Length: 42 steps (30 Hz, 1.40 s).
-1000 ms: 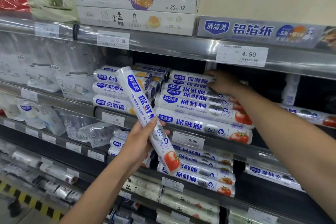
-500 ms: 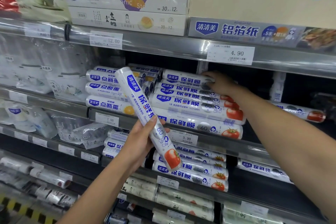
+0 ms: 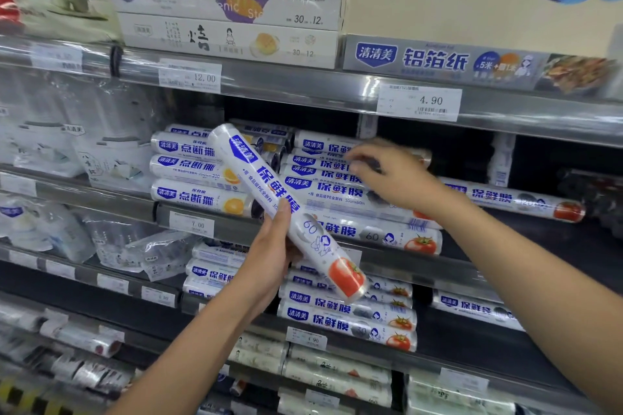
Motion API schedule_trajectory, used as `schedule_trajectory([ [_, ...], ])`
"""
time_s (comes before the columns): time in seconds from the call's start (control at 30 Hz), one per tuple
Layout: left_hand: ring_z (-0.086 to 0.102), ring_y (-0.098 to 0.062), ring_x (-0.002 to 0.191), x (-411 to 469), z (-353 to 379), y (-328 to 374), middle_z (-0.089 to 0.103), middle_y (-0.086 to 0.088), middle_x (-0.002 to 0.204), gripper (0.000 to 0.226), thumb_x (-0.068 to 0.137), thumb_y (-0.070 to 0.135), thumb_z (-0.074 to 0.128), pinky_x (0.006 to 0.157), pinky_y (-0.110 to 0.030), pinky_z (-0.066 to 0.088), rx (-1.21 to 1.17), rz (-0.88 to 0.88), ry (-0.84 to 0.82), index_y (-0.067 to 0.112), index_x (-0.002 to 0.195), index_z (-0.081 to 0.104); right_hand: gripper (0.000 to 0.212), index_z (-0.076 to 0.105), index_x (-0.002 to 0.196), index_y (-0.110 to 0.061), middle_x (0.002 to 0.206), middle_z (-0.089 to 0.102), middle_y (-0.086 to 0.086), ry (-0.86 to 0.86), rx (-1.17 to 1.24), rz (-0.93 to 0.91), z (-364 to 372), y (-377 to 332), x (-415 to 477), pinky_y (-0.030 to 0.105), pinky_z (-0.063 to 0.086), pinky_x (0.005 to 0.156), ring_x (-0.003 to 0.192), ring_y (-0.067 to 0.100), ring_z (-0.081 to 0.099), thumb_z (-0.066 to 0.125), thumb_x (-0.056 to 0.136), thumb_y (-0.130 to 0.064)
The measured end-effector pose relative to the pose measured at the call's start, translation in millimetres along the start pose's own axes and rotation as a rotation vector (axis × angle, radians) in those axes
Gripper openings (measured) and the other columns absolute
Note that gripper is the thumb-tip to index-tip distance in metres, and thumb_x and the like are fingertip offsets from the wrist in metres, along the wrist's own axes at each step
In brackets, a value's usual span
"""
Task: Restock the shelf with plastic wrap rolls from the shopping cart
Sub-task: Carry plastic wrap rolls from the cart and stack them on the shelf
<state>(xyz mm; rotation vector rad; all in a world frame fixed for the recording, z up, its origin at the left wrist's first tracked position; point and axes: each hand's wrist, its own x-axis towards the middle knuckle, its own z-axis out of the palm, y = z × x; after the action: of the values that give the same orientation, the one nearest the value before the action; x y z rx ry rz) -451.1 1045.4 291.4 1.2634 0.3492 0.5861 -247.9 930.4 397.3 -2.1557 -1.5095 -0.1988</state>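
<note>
Your left hand [image 3: 269, 266] grips one plastic wrap roll [image 3: 308, 227] around its lower half, thumb across the front. The roll is tilted, tomato end down to the right, in front of the shelf [image 3: 455, 271]. Your right hand [image 3: 397, 178] hovers with loosely bent fingers, holding nothing, just before the stacked rolls [image 3: 337, 192] lying along the shelf's front edge

Left hand [image 3: 269, 259] grips roll [image 3: 266, 182], right hand [image 3: 394, 175] hovering
</note>
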Motion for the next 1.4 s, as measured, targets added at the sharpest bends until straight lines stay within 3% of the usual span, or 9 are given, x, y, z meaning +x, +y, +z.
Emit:
schedule_trajectory([
  [0.13, 0.065, -0.031, 0.125, 3, 20, 7, 0.069, -0.016, 0.131, 0.065, 0.097, 0.055, 0.044, 0.108, -0.051, 0.048, -0.138, 0.017, -0.099, 0.014, 0.147, 0.045, 0.042, 0.056, 0.134, -0.037, 0.122, 0.060, -0.022, -0.161, 0.059, -0.077, -1, -48, -44, 0.020, 0.049, 0.090, 0.105, -0.006, 0.057, 0.055, 0.097, -0.056],
  [0.27, 0.066, -0.028, 0.123, 4, 36, 14, 0.070, -0.017, 0.126, 0.056, 0.097, 0.047, 0.050, 0.103, -0.045, 0.053, -0.143, 0.071, -0.153, 0.009, 0.138, 0.052, 0.047, 0.045, 0.138, -0.041, 0.129, 0.056, -0.022, -0.132, -0.005, -0.097, 4, -54, -58, 0.037, 0.053, 0.092, 0.111, 0.001, 0.056, 0.051, 0.096, -0.062],
  [0.37, 0.058, -0.002, 0.122, 6, 39, 19, 0.064, 0.011, 0.129, 0.050, 0.099, 0.063, 0.038, 0.099, -0.024, 0.050, 0.451, 0.295, -0.098, 0.031, 0.134, 0.052, 0.045, 0.042, 0.141, -0.040, 0.131, 0.055, -0.016, -0.063, -0.085, -0.105, -6, -45, -51, 0.038, 0.051, 0.092, 0.114, 0.006, 0.054, 0.049, 0.100, -0.055],
  [0.47, 0.038, -0.017, 0.140, 26, 21, 5, 0.047, 0.004, 0.150, 0.057, 0.104, 0.060, 0.027, 0.114, -0.042, 0.034, 1.317, 0.687, 0.169, 0.029, 0.149, 0.043, 0.052, 0.041, 0.146, -0.034, 0.135, 0.054, -0.007, 0.031, -0.278, -0.034, -19, -24, -33, 0.039, 0.049, 0.090, 0.117, 0.015, 0.055, 0.053, 0.099, -0.050],
  [0.63, -0.008, -0.024, 0.159, 52, 4, -27, 0.006, 0.000, 0.173, 0.066, 0.104, 0.062, 0.018, 0.126, -0.060, -0.002, 1.645, 0.678, 0.070, 0.036, 0.164, 0.006, 0.049, 0.043, 0.144, -0.035, 0.142, 0.054, -0.003, 0.070, -0.406, 0.117, -21, 24, 9, 0.045, 0.043, 0.101, 0.127, 0.027, 0.053, 0.057, 0.098, -0.044],
  [0.83, -0.002, -0.026, 0.160, 55, 0, -35, 0.008, -0.002, 0.173, 0.069, 0.106, 0.061, 0.026, 0.123, -0.065, 0.007, 1.678, 0.749, 0.107, 0.032, 0.165, 0.007, 0.050, 0.049, 0.139, -0.037, 0.138, 0.056, -0.003, 0.010, -0.369, 0.208, 1, 58, 42, 0.049, 0.041, 0.104, 0.126, 0.029, 0.053, 0.062, 0.092, -0.045],
  [1.07, -0.001, -0.027, 0.160, 58, -4, -35, 0.009, -0.003, 0.173, 0.069, 0.105, 0.059, 0.030, 0.123, -0.065, 0.008, 1.667, 0.754, 0.088, 0.031, 0.165, 0.012, 0.053, 0.034, 0.152, -0.043, 0.154, 0.041, 0.000, -0.027, -0.312, 0.255, 18, 69, 38, 0.044, 0.031, 0.110, 0.139, 0.031, 0.037, 0.047, 0.101, -0.041],
  [1.2, -0.004, -0.028, 0.160, 56, -5, -35, 0.008, -0.004, 0.173, 0.071, 0.102, 0.056, 0.036, 0.123, -0.066, 0.006, 1.626, 0.742, 0.077, 0.031, 0.164, 0.015, 0.047, 0.046, 0.144, -0.043, 0.147, 0.047, 0.000, 0.057, -0.247, 0.248, 9, 60, 14, 0.050, 0.033, 0.114, 0.135, 0.030, 0.041, 0.052, 0.097, -0.049],
  [1.4, 0.004, -0.026, 0.160, 32, 2, -49, 0.018, -0.004, 0.171, 0.065, 0.097, 0.045, 0.046, 0.124, -0.065, 0.010, 1.498, 0.758, -0.003, 0.026, 0.158, 0.036, 0.037, 0.063, 0.131, -0.028, 0.134, 0.056, -0.003, 0.223, -0.077, 0.172, -4, 44, -74, 0.046, 0.042, 0.108, 0.123, 0.018, 0.049, 0.061, 0.094, -0.035],
])
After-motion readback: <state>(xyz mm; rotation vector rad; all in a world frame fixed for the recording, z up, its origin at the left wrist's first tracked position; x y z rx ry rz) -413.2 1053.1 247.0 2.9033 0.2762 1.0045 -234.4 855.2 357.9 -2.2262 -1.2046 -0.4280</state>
